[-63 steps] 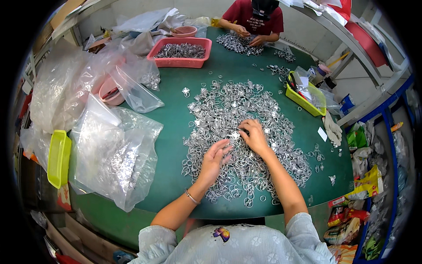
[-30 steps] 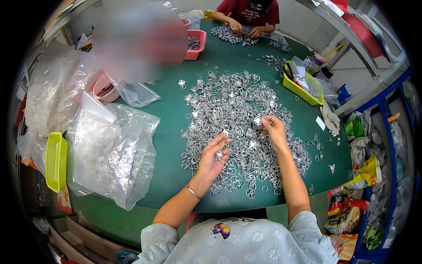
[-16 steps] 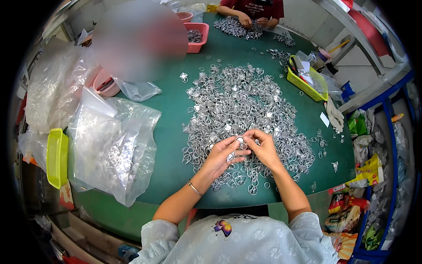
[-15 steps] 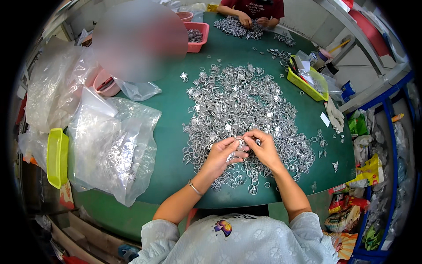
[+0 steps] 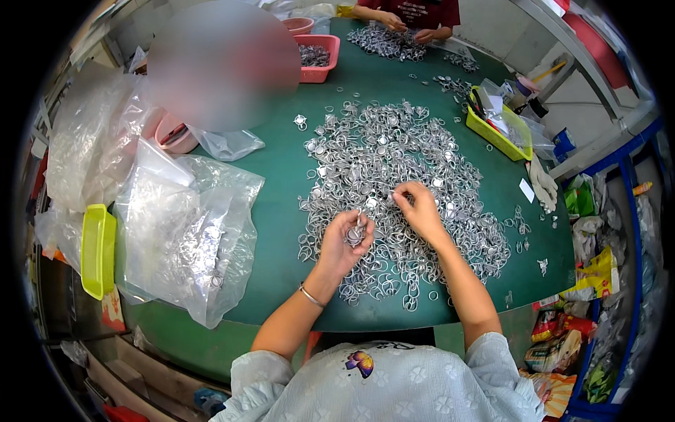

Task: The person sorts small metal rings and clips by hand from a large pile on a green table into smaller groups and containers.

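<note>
A wide heap of small silver metal rings and clips [image 5: 394, 162] covers the middle of the green table [image 5: 281, 190]. My left hand [image 5: 346, 243] is cupped over the near part of the heap and holds a small bunch of the metal pieces [image 5: 355, 232] in its fingers. My right hand [image 5: 416, 209] rests just to the right, fingertips pinching a single piece at the heap's surface. A thin bracelet sits on my left wrist.
A large clear plastic bag [image 5: 190, 239] with metal parts lies at the left, with more bags [image 5: 91, 141] and a yellow-green tray [image 5: 97, 250] beyond it. A pink basket [image 5: 316, 56] and another person's hands [image 5: 401, 24] are at the far edge. A yellow-green bin [image 5: 499, 130] stands at the right.
My hands were joined over one piece half a second ago. They have now drawn apart, the right reaching up-right into the heap, the left staying curled around its pieces.
</note>
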`<state>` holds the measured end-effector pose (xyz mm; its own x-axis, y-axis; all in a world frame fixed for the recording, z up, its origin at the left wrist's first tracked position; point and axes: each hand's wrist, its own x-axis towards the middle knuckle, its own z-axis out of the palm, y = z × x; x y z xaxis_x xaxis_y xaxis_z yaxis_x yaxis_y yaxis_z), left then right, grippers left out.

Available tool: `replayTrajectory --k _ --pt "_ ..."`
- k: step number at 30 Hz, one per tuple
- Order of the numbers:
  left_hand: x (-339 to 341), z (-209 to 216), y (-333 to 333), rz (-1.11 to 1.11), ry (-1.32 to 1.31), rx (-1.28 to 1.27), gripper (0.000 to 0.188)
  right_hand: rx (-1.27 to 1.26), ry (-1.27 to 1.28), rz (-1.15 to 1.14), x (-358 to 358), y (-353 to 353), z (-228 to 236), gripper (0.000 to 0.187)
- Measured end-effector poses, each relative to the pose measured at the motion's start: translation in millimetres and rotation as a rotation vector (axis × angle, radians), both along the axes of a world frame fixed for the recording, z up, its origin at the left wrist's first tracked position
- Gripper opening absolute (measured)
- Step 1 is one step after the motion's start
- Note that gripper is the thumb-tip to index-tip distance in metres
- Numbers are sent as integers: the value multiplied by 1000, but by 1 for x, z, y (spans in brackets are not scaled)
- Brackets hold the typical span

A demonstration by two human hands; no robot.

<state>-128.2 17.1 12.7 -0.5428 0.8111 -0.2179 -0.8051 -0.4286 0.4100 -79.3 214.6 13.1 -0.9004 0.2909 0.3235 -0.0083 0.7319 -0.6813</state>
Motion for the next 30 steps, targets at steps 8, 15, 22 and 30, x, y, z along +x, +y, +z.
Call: replayTrajectory --k 8,15,22,30 --pt "15 15 6 -118 -165 -91 37 -321 -208 315 20 -19 45 14" --pt "23 -2 11 -234 -189 -1 35 373 20 245 -44 -14 -2 17" --pt "20 12 7 -66 -98 -62 44 56 -69 166 -36 -5 16 10" --pt "24 3 10 -53 -19 -84 48 168 17 203 -39 -6 7 18"
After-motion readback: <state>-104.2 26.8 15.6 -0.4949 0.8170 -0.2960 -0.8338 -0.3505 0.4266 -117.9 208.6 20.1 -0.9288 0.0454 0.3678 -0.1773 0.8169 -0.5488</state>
